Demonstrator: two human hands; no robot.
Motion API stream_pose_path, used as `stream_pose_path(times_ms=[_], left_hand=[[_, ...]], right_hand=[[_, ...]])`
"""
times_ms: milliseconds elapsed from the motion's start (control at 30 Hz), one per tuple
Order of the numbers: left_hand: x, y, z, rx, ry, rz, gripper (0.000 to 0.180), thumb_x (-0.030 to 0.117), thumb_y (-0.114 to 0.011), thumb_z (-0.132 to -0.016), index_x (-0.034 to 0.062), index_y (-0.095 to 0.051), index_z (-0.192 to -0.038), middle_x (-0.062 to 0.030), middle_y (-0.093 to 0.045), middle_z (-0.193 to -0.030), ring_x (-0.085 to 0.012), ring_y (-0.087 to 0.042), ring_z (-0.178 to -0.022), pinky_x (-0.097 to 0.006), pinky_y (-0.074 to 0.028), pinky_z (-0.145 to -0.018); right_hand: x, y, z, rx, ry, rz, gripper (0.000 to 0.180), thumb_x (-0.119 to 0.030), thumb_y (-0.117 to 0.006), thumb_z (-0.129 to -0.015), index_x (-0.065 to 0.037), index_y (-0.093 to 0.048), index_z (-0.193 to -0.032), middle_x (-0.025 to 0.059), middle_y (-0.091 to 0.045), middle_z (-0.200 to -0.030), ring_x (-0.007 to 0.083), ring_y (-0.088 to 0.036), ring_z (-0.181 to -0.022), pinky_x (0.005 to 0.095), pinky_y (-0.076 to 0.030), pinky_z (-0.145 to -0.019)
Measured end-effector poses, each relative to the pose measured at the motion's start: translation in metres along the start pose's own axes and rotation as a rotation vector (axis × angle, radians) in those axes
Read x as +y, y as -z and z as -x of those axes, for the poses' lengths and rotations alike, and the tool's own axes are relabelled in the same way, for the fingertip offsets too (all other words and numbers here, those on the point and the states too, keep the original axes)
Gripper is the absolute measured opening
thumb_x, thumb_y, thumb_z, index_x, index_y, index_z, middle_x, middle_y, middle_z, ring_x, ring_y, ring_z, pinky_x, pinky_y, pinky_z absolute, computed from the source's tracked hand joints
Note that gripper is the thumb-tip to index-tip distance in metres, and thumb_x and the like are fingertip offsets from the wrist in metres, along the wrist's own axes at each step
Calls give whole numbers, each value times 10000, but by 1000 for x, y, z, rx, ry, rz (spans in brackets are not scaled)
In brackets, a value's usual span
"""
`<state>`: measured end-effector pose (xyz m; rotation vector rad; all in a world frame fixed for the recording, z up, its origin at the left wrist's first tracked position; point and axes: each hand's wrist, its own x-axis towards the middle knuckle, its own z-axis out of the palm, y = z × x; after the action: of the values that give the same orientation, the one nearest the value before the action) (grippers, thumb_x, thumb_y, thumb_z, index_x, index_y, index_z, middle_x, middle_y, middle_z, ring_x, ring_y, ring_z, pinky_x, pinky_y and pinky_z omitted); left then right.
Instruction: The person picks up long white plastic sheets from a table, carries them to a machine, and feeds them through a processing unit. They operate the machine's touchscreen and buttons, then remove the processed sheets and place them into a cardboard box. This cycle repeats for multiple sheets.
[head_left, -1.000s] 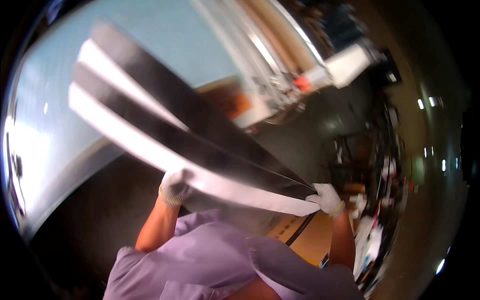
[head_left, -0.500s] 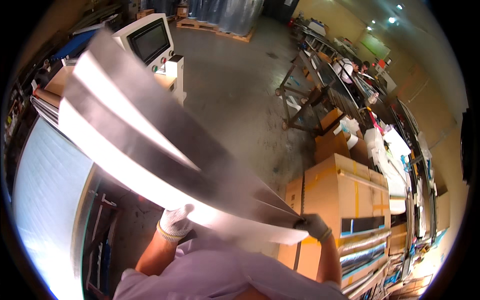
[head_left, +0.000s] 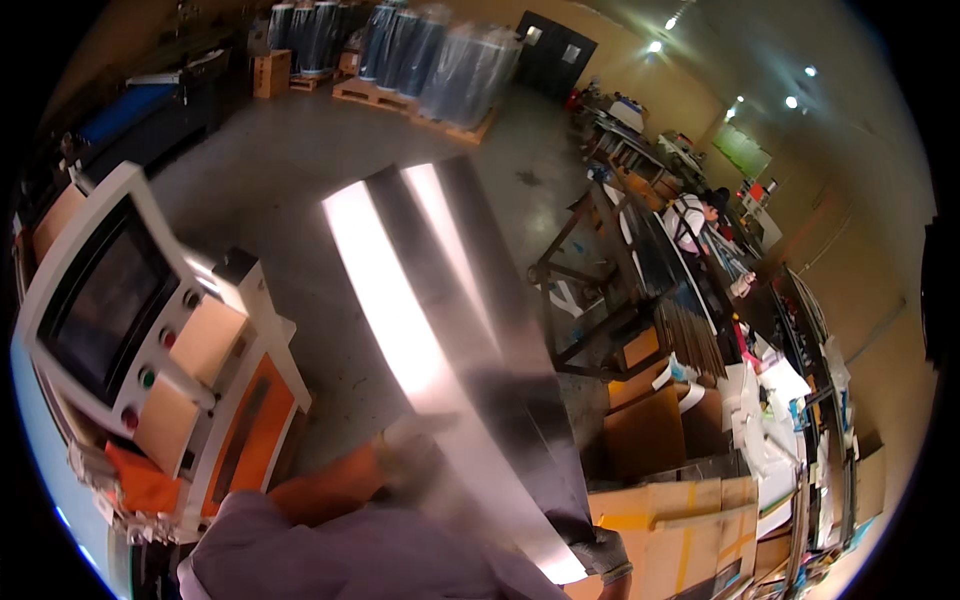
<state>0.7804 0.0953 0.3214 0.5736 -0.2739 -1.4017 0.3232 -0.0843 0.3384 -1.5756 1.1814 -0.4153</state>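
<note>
A long, shiny, metal-looking sheet (head_left: pixel 440 380) slants up and away in front of me, with bright and dark bands along its length. It hangs in the air over the floor, and its surface is partly blurred. My left hand (head_left: pixel 418 455), in a pale knitted glove, is closed at the sheet's left edge; motion smears its fingers. At the near right corner, my right hand (head_left: pixel 602 556) in a dark glove grips the sheet. Whether it is one sheet or several stacked together I cannot tell.
A machine console (head_left: pixel 110 300) with a screen and buttons stands close on my left. Cardboard boxes (head_left: pixel 690 530) lie near right, beyond them a dark wheeled metal rack (head_left: pixel 570 300). A person (head_left: pixel 690 222) works at a cluttered bench. Wrapped rolls (head_left: pixel 465 75) stand on pallets far back.
My view has turned left, and the console now looms nearer. The sheet's far end has swung from the upper left toward the middle, with both hands still at it.
</note>
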Motion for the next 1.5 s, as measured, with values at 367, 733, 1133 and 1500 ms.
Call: stream_pose_path(times_ms=[367, 733, 1133, 1500], left_hand=[[292, 53, -220, 81, -106, 180, 229, 136, -530, -952, -19, -623, -1093, -95, -663, -1000, -193, -654, -863, -324, -538, -759], [564, 261, -218, 528, -872, 339, 332, 223, -595, -874, -12, -585, -1107, -175, -630, -1067, -306, -598, -1025, -432, -471, -917], [906, 478, -208, 643, -839, 560, 316, 212, -601, -874, 17, -597, -1123, -142, -642, -1082, -303, -613, -1004, -471, -476, -913], [1242, 716, -136, 831, -998, 334, 311, 200, -572, -894, -3, -608, -1128, -137, -642, -1109, -269, -598, -1040, -409, -451, -938]], right_hand=[[-251, -122, -360, -258, 334, 696, 279, -169, -770, -662, 0, -692, -871, 105, -689, -714, 165, -661, -707, 322, -510, -654], [-577, -540, -742, -911, 713, 853, 262, -96, -686, -673, 59, -654, -881, 115, -676, -747, 153, -619, -695, 346, -492, -652], [-765, -933, -918, -1041, 487, 757, 334, -183, -758, -598, 44, -659, -822, 200, -647, -709, 208, -626, -671, 380, -474, -635], [-924, -1364, -1011, -1181, 626, 734, 273, 36, -707, -637, 59, -679, -907, 106, -701, -824, 147, -641, -730, 314, -505, -656]])
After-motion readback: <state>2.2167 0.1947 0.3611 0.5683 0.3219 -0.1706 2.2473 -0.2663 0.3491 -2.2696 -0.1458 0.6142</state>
